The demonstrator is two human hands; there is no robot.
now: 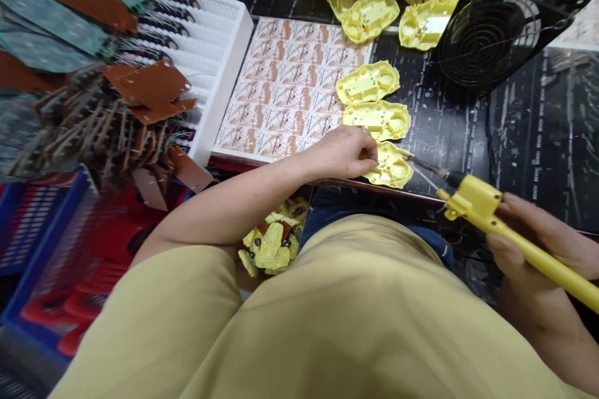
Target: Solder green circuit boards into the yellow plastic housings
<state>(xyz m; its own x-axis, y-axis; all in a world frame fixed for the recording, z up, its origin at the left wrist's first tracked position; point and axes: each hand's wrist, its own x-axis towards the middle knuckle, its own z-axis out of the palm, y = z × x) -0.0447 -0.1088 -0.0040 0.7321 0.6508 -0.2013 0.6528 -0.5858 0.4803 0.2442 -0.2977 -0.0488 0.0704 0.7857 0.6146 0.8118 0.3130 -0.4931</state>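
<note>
Head view: one white tray (pixel 228 72), far left, bears brown boards (pixel 152 90) and pale wires (pixel 156 9); one blue crate (pixel 28 287), near left, holds red plastic parts (pixel 112 234). One yellow shell (pixel 393 168), nearest of three in a column, lies at the table's near edge; the left hand (pixel 344 153) has curled fingers at its left side, grip unclear. One yellow soldering iron (pixel 477 199), right, sits in the closed right hand (pixel 555 230), tip by the shell.

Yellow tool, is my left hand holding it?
No, the right hand holds the yellow tool, while the left hand is at a shell.
</note>
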